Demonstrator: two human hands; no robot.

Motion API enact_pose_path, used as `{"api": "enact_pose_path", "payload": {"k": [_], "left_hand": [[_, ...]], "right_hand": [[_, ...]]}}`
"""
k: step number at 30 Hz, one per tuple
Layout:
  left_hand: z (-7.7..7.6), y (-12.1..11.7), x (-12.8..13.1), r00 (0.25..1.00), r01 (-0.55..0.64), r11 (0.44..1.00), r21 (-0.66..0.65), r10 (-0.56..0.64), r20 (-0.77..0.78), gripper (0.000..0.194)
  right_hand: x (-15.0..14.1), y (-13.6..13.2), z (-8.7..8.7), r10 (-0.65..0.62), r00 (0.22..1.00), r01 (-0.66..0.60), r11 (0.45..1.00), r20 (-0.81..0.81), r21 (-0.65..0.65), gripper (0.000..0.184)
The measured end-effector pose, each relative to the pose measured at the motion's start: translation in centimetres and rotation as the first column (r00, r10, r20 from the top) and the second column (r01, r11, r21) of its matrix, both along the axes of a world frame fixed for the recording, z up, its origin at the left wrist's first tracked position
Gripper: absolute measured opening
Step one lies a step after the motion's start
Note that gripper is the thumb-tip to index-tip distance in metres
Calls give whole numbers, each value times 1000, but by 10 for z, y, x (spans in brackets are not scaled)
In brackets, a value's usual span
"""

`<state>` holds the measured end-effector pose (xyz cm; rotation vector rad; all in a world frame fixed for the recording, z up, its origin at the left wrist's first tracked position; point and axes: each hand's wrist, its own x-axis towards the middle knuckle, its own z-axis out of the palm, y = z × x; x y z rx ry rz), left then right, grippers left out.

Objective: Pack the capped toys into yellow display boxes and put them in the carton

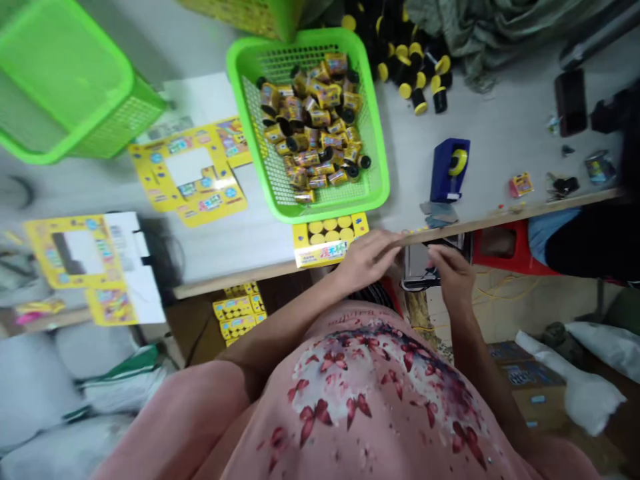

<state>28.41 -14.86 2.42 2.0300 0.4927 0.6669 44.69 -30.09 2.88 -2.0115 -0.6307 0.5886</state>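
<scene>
Blouse (350,393): pink, floral.
Left hand (367,260): beside yellow printed card (330,241); grip unclear.
Right hand (453,277): at table edge (500,217); grip unclear.
Green plastic basket (381,180): holds yellow-labelled canisters (310,127).

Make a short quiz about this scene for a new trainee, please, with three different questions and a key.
1. True or false: the blue tape dispenser stands to the right of the green basket.
2. Which thing is nearest to the left hand? A. red stool; B. yellow card; C. blue tape dispenser.
3. Fill in the blank: the loose black canisters beyond the basket have ___ caps.

Key: 1 true; 2 B; 3 yellow.
</scene>
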Motion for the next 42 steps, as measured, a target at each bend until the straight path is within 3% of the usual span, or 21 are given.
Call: {"api": "enact_pose_path", "payload": {"k": [2, 4, 7, 11, 17, 25, 30, 33, 36, 39, 42], "left_hand": [[1, -4, -55, 979, -203, 968, 148, 205, 4, 20], [-9, -3, -96, 945, -295, 909, 296, 324, -52, 27], [-33, 0, -123, 954, -193, 913, 359, 260, -149, 41], [-59, -1, -123, 971, -94, 957, 275, 149, -184, 38], [-72, 0, -120, 977, -143, 937, 318, 185, -107, 39], [-79, 3, -121, 985, -56, 941, 334, 107, -138, 38], [-80, -3, -114, 968, -115, 888, 445, 201, -151, 30], [-84, -5, -109, 950, -173, 881, 441, 267, -160, 25], [-87, -4, -106, 951, -184, 851, 491, 281, -131, 23], [-82, -4, -110, 956, -171, 824, 540, 272, -112, 25], [-71, -9, -120, 969, -158, 885, 439, 224, -105, 27]], "right_hand": [[-46, 7, 12, 144, 977, -148, 989, -159, -13, 19], [-85, 19, 15, 223, 923, -231, 973, -314, 10, 23], [-119, 38, 7, 220, 848, -227, 973, -482, 45, 51], [-131, 50, -5, 227, 842, -239, 970, -490, 39, 73], [-137, 58, -21, 240, 891, -260, 966, -386, 2, 74], [-139, 55, -38, 210, 930, -220, 976, -301, 0, 79], [-145, 55, -46, 164, 942, -169, 986, -292, 8, 75], [-145, 49, -40, 144, 925, -159, 987, -352, -14, 72], [-127, 42, -28, 57, 931, -114, 984, -361, -139, 71], [-89, 54, -23, -4, 984, -35, 976, -179, -213, 69], [-50, 89, -34, 162, 984, -179, 928, -79, -326, 67]]}}
